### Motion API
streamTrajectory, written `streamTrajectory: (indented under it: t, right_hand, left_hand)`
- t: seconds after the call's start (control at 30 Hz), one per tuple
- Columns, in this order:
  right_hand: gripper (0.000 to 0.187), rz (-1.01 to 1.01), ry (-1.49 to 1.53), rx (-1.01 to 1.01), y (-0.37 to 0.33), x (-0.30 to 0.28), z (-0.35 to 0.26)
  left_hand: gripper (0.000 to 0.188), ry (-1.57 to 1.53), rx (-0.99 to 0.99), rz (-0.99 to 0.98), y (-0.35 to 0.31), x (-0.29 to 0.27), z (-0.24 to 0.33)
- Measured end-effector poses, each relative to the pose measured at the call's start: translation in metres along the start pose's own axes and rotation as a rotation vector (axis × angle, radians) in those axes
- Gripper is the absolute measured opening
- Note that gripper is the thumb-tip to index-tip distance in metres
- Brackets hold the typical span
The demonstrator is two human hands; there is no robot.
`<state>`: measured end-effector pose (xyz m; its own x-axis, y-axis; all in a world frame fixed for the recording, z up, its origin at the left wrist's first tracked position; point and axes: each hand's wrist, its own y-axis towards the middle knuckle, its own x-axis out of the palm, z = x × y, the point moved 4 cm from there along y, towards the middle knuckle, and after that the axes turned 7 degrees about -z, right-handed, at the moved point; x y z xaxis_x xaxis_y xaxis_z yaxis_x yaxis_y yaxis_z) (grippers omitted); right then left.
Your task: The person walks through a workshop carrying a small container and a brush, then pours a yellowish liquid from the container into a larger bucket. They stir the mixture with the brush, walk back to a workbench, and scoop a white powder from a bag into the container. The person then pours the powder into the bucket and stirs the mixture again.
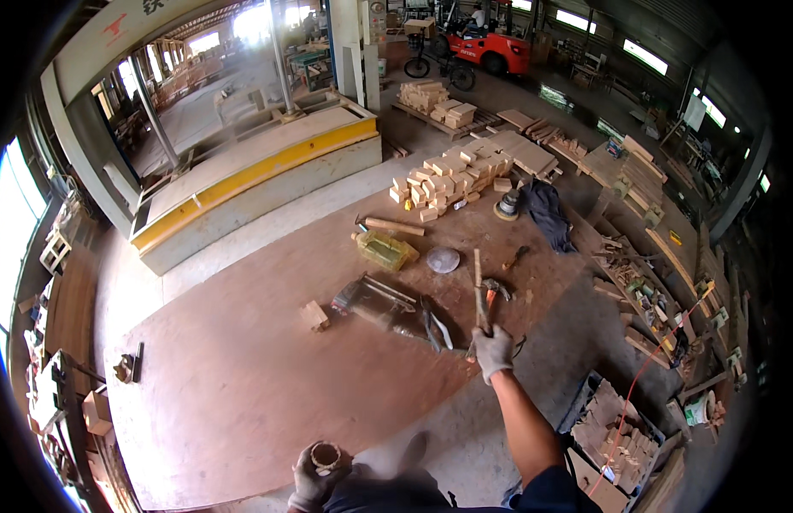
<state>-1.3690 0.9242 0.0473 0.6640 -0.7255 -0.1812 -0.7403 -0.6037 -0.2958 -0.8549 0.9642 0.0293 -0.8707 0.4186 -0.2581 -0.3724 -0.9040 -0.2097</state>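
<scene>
In my gloved left hand [309, 480], near the table's front edge, is a small round cup-like ring [326, 456] with a brownish rim. The fingers wrap around its side. My gloved right hand [494, 350] reaches over the table's right part, closed around the lower end of a slim wooden stick [478, 282] that points away from me. Just beyond it lies a hammer [492, 291] with an orange grip. Left of that hand are dark-handled pliers-like tools [432, 327] and a clear plastic-wrapped bundle [379, 303].
The brown tabletop [243, 385] also bears a wood block [314, 316], a yellowish plastic bottle [385, 250], a clear round lid [443, 260], a sander [507, 205], dark cloth [546, 214] and stacked wood blocks [448, 179]. A large press [260, 188] stands behind; a scrap-wood crate [614, 427] is at right.
</scene>
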Motion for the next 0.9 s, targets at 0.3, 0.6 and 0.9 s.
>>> streamTrajectory:
  t: [0.3, 0.6, 0.9]
  right_hand:
    - [0.023, 0.289, -0.078, -0.090, -0.227, -0.053, 0.053]
    - [0.017, 0.261, 0.022, 0.094, -0.381, -0.013, 0.088]
    - [0.015, 0.240, 0.148, 0.060, -0.462, -0.025, 0.101]
  left_hand:
    - [0.057, 0.046, 0.224, -0.228, -0.002, -0.039, -0.005]
    - [0.062, 0.148, 0.244, -0.282, -0.051, -0.083, -0.005]
    - [0.073, 0.089, 0.232, -0.425, -0.127, -0.072, -0.001]
